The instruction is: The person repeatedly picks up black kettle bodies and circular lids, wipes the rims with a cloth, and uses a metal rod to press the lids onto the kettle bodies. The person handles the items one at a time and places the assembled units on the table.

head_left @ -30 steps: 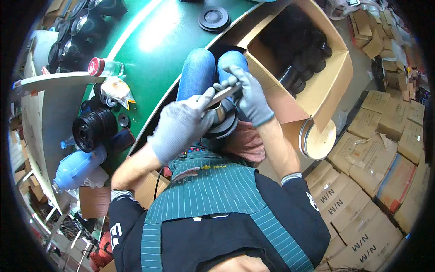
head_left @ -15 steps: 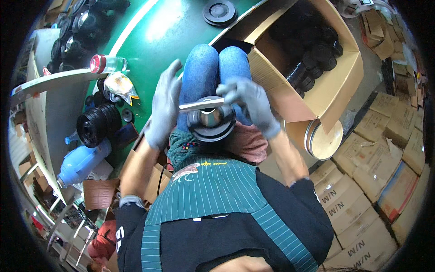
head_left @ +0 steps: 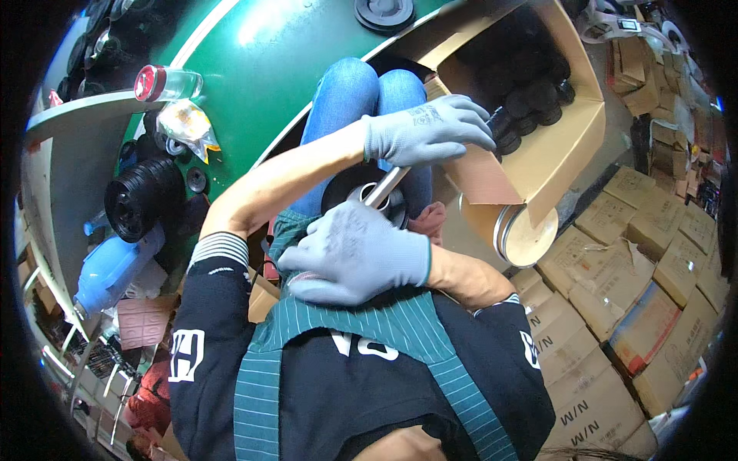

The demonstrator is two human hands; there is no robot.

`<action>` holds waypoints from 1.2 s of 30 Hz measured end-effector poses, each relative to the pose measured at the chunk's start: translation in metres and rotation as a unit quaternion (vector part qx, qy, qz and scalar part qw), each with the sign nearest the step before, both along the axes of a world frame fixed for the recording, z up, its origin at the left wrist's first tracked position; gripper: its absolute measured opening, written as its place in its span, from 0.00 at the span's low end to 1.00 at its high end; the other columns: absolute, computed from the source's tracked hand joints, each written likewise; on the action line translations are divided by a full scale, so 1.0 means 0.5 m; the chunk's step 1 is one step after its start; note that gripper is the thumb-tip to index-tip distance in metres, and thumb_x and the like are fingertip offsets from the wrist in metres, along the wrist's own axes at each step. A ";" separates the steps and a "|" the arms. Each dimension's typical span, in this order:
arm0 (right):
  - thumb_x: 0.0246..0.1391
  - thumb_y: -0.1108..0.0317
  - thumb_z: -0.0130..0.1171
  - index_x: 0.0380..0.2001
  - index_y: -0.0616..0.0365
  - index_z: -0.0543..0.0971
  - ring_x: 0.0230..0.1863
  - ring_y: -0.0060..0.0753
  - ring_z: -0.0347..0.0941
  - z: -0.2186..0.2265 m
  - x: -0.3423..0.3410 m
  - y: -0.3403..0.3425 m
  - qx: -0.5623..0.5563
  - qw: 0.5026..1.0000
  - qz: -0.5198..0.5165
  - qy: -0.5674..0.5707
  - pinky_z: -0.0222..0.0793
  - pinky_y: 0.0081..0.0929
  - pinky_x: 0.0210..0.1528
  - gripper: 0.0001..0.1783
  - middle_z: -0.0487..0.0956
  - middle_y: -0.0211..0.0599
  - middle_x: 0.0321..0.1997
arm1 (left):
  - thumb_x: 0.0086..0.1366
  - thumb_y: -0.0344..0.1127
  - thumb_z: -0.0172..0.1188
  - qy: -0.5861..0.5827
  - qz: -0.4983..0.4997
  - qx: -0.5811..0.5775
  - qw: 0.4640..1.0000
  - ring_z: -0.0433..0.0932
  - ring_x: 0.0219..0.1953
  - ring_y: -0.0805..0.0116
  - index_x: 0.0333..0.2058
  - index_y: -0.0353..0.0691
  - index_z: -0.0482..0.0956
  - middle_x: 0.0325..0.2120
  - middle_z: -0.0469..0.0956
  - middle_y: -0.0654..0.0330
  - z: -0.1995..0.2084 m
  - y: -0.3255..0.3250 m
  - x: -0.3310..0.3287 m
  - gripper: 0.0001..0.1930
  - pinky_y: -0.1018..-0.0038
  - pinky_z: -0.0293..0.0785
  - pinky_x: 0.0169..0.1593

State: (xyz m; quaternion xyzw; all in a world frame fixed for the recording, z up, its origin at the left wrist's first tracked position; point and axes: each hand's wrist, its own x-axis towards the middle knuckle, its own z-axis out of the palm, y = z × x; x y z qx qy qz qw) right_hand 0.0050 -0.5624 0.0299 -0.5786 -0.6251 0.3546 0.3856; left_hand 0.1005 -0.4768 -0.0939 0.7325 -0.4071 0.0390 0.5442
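Note:
Across my lap lies a black round disc-shaped part (head_left: 395, 206) with a light ring at its centre, partly hidden by my hands. A flat metallic bar (head_left: 387, 187) crosses slantwise over it. My left hand (head_left: 423, 131), in a grey glove, reaches over to the right at the bar's upper end, fingers stretched out. Nearer my body, my grey-gloved right hand (head_left: 357, 250) lies palm down over the bar's lower end, its fingers spread loosely to the left. Whether either palm presses on the bar is hidden.
To the right stands an open cardboard box (head_left: 573, 131) holding black round parts. A round drum-like stool (head_left: 530, 234) is beside it. On the green table are a stack of black discs (head_left: 384, 11), a red-lidded jar (head_left: 169, 83) and a black ribbed spool (head_left: 142, 198). Cartons (head_left: 607, 269) line the right.
The bar has swung from nearly level to a steep slant. My left hand has crossed to the right, and my right hand has come down toward my body and left, so my forearms cross.

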 end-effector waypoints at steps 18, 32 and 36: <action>0.69 0.20 0.30 0.82 0.57 0.52 0.78 0.60 0.62 -0.145 0.129 0.040 -0.002 0.582 -0.282 0.763 0.51 0.66 0.80 0.57 0.66 0.59 0.78 | 0.65 0.45 0.67 0.114 0.522 0.467 0.705 0.85 0.23 0.62 0.31 0.41 0.84 0.22 0.81 0.59 0.197 -0.045 -0.337 0.13 0.64 0.76 0.23; 0.63 0.59 0.57 0.42 0.51 0.83 0.49 0.42 0.84 -0.280 0.166 -0.027 0.151 0.944 -0.275 -0.101 0.72 0.42 0.67 0.12 0.86 0.37 0.42 | 0.75 0.50 0.59 0.086 0.495 0.490 0.712 0.84 0.18 0.58 0.30 0.43 0.79 0.19 0.82 0.57 0.213 -0.034 -0.334 0.18 0.62 0.77 0.23; 0.60 0.59 0.56 0.32 0.49 0.79 0.42 0.47 0.83 -0.260 0.129 -0.042 0.020 0.929 -0.241 -0.279 0.75 0.47 0.53 0.08 0.84 0.37 0.33 | 0.74 0.46 0.59 0.088 0.479 0.436 0.757 0.84 0.19 0.54 0.31 0.43 0.79 0.19 0.82 0.54 0.205 -0.007 -0.334 0.15 0.58 0.78 0.24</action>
